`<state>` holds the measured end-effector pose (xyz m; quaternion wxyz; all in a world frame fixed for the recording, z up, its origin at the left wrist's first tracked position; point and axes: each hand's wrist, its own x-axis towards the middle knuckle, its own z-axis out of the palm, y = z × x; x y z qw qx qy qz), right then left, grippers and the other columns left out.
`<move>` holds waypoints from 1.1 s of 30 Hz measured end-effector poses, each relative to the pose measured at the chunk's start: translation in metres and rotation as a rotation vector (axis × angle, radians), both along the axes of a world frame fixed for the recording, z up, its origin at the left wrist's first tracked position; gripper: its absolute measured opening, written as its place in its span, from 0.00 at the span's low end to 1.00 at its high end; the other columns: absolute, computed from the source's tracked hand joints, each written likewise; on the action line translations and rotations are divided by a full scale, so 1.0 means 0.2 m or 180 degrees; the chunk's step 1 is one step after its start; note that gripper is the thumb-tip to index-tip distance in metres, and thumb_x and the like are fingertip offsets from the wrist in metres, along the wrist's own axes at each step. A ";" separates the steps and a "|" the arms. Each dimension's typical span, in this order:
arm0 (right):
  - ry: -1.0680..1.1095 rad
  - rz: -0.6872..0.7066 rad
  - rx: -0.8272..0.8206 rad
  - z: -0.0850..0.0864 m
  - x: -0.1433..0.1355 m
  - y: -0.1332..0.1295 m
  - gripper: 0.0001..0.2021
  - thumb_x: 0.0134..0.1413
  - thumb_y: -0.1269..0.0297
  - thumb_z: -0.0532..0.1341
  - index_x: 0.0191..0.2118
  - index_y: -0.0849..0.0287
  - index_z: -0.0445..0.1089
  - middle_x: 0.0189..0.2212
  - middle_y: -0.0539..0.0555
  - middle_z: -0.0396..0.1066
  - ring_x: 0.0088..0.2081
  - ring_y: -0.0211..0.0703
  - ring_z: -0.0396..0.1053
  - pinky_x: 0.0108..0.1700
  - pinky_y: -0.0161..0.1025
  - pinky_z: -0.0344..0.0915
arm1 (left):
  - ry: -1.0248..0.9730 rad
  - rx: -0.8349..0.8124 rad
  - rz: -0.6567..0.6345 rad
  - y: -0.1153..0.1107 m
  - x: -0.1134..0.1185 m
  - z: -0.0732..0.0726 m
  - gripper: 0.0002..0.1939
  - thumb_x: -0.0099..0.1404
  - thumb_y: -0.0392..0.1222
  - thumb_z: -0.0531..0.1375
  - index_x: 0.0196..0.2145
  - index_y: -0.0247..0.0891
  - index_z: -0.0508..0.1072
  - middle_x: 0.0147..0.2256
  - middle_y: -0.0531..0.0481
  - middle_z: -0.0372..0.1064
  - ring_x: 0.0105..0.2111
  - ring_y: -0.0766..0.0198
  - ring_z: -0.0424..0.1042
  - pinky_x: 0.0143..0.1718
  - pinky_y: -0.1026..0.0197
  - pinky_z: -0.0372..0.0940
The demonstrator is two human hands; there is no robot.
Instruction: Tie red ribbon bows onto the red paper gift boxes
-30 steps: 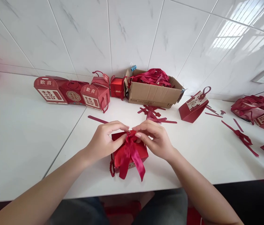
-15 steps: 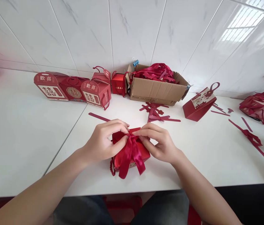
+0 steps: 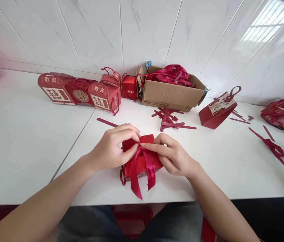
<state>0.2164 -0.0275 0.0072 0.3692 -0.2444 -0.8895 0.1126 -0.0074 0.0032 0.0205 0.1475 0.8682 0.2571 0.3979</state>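
Observation:
A small red box (image 3: 147,139) sits near the table's front edge, a braided cord at its left side. Across its top lies a shiny crimson ribbon (image 3: 150,168), gathered in the middle, with two tails hanging over the front. My left hand (image 3: 118,146) pinches the ribbon at the gathered spot between thumb and fingers. From the right, my right hand (image 3: 173,153) presses its extended index fingertip on that same spot, the other fingers curled over the box's right part.
Decorated red boxes (image 3: 81,92) line the wall at left. A cardboard carton (image 3: 169,95) holds ribbons, with red paper strips (image 3: 168,121) before it. Rightward stand a slanted red box (image 3: 217,111), a loose ribbon (image 3: 274,148) and a ribbon-covered pile (image 3: 283,112).
My right thumb has drawn away from the gathered ribbon, leaving the index finger on it. The ribbon tails have shifted and spread apart. The view has shifted slightly.

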 end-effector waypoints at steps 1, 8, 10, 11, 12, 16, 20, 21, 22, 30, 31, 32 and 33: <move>-0.0023 0.0014 0.0022 0.00 0.00 0.00 0.23 0.58 0.77 0.47 0.56 0.57 0.66 0.32 0.53 0.59 0.33 0.41 0.62 0.35 0.40 0.67 | 0.0018 -0.0007 0.0007 0.00 0.00 0.00 0.05 0.60 0.30 0.58 0.29 0.38 0.71 0.33 0.49 0.74 0.38 0.62 0.74 0.49 0.55 0.69; -0.0026 0.0106 0.0192 -0.02 0.01 0.01 0.20 0.60 0.77 0.46 0.49 0.57 0.69 0.30 0.52 0.58 0.30 0.39 0.59 0.32 0.38 0.64 | 0.0066 0.0062 0.0034 0.01 -0.02 0.01 0.05 0.58 0.31 0.57 0.27 0.38 0.69 0.34 0.50 0.73 0.39 0.61 0.74 0.49 0.54 0.69; -0.0030 0.0105 0.0262 -0.02 0.01 0.01 0.19 0.60 0.76 0.46 0.48 0.56 0.70 0.30 0.52 0.58 0.30 0.39 0.59 0.31 0.38 0.63 | 0.0077 0.0095 0.0005 0.02 -0.02 0.01 0.06 0.58 0.30 0.57 0.27 0.38 0.69 0.34 0.49 0.73 0.38 0.61 0.73 0.49 0.53 0.69; -0.0036 0.0106 0.0292 -0.02 0.01 0.01 0.19 0.60 0.76 0.46 0.49 0.55 0.70 0.30 0.52 0.58 0.30 0.39 0.59 0.31 0.38 0.64 | 0.0079 0.0119 -0.0028 0.02 -0.02 0.01 0.06 0.58 0.30 0.57 0.27 0.38 0.69 0.33 0.49 0.72 0.38 0.61 0.73 0.49 0.53 0.69; -0.0044 0.0097 0.0308 -0.02 0.01 0.01 0.20 0.60 0.76 0.46 0.50 0.55 0.69 0.30 0.52 0.58 0.30 0.39 0.59 0.31 0.38 0.64 | 0.0090 0.0143 -0.0062 0.02 -0.02 0.02 0.06 0.58 0.30 0.57 0.27 0.38 0.69 0.32 0.49 0.72 0.38 0.61 0.73 0.49 0.53 0.69; 0.0112 -0.0114 0.0214 -0.02 0.00 0.00 0.22 0.59 0.76 0.49 0.58 0.56 0.62 0.31 0.52 0.61 0.31 0.40 0.61 0.32 0.40 0.66 | 0.0158 0.0207 -0.0133 0.02 -0.02 0.02 0.06 0.59 0.29 0.56 0.32 0.37 0.71 0.32 0.48 0.72 0.38 0.61 0.73 0.49 0.53 0.69; 0.0359 -0.0225 0.0109 -0.02 -0.02 -0.01 0.19 0.58 0.70 0.57 0.55 0.56 0.64 0.41 0.57 0.64 0.37 0.42 0.67 0.38 0.43 0.70 | 0.0132 0.0184 -0.0130 0.02 -0.01 0.02 0.10 0.61 0.29 0.56 0.37 0.37 0.74 0.36 0.47 0.73 0.39 0.61 0.73 0.49 0.55 0.69; 0.0373 -0.0202 0.0061 -0.02 -0.02 -0.01 0.18 0.58 0.70 0.58 0.54 0.56 0.66 0.42 0.57 0.65 0.38 0.42 0.67 0.39 0.43 0.71 | 0.0101 0.0140 -0.0144 0.02 -0.01 0.01 0.10 0.61 0.30 0.56 0.37 0.37 0.75 0.36 0.47 0.74 0.39 0.61 0.73 0.47 0.56 0.70; 0.0383 -0.0176 0.0002 -0.02 -0.02 -0.01 0.16 0.58 0.71 0.57 0.53 0.56 0.67 0.41 0.57 0.66 0.38 0.42 0.68 0.39 0.42 0.71 | 0.0070 0.0085 -0.0162 0.01 0.00 0.01 0.10 0.61 0.30 0.56 0.37 0.37 0.75 0.35 0.47 0.74 0.39 0.61 0.73 0.45 0.58 0.70; 0.0145 -0.0090 -0.0226 0.00 0.00 -0.01 0.18 0.60 0.78 0.48 0.51 0.57 0.67 0.32 0.53 0.62 0.29 0.37 0.61 0.30 0.36 0.65 | 0.0121 0.0052 -0.0186 0.02 0.00 0.00 0.09 0.62 0.30 0.55 0.34 0.37 0.75 0.35 0.47 0.74 0.37 0.62 0.73 0.42 0.61 0.70; 0.0101 -0.0076 -0.0229 0.00 0.00 -0.01 0.19 0.60 0.78 0.48 0.51 0.57 0.67 0.32 0.53 0.61 0.29 0.37 0.61 0.30 0.36 0.65 | 0.0133 0.0086 -0.0209 0.02 0.00 0.00 0.09 0.62 0.30 0.55 0.34 0.37 0.75 0.35 0.47 0.74 0.37 0.63 0.73 0.41 0.61 0.70; 0.0075 -0.0065 -0.0226 0.00 0.00 -0.01 0.19 0.60 0.78 0.48 0.51 0.57 0.67 0.32 0.52 0.60 0.30 0.37 0.61 0.30 0.36 0.65 | 0.0145 0.0120 -0.0230 0.02 -0.01 0.00 0.09 0.62 0.29 0.55 0.35 0.37 0.75 0.35 0.47 0.73 0.37 0.63 0.73 0.41 0.61 0.70; 0.0060 -0.0055 -0.0227 0.00 0.01 -0.01 0.19 0.60 0.79 0.48 0.51 0.56 0.67 0.32 0.52 0.59 0.30 0.37 0.60 0.30 0.36 0.65 | 0.0154 0.0157 -0.0241 0.02 -0.01 0.00 0.09 0.62 0.29 0.55 0.35 0.37 0.74 0.34 0.47 0.73 0.36 0.63 0.72 0.40 0.60 0.70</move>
